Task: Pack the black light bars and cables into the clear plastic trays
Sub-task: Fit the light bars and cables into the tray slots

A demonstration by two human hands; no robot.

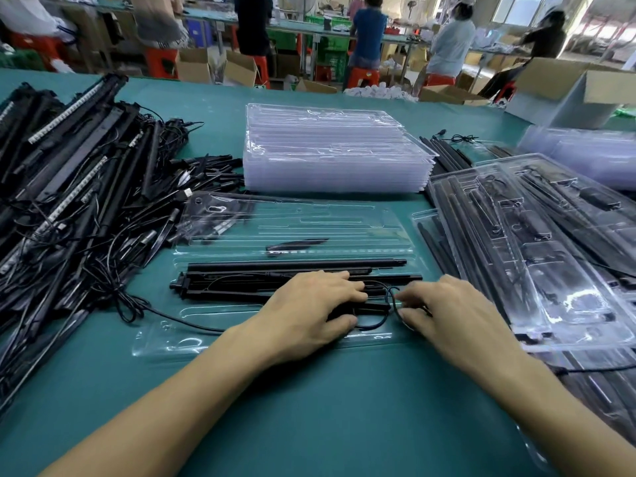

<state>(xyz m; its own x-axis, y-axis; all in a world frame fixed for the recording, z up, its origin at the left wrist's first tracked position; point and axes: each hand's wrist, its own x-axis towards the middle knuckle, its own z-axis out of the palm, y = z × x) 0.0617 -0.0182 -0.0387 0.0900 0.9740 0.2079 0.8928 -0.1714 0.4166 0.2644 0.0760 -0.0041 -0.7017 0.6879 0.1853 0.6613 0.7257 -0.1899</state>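
Note:
An open clear plastic tray (pixel 161 342) lies in front of me on the green table. Black light bars (pixel 241 282) rest in its grooves. My left hand (pixel 309 311) presses down on the bars and a black cable piece near the tray's front. My right hand (pixel 444 318) pinches a thin black cable loop (pixel 392 297) between thumb and fingers, just right of the left hand. The tray's far half (pixel 292 222) holds one small black part (pixel 296 244).
A big tangle of loose black bars and cables (pixel 75 201) fills the left side. A stack of empty clear trays (pixel 330 156) stands behind the open tray. Packed trays (pixel 537 242) pile up on the right. Cardboard boxes (pixel 564 91) and seated workers (pixel 368 39) are beyond the table.

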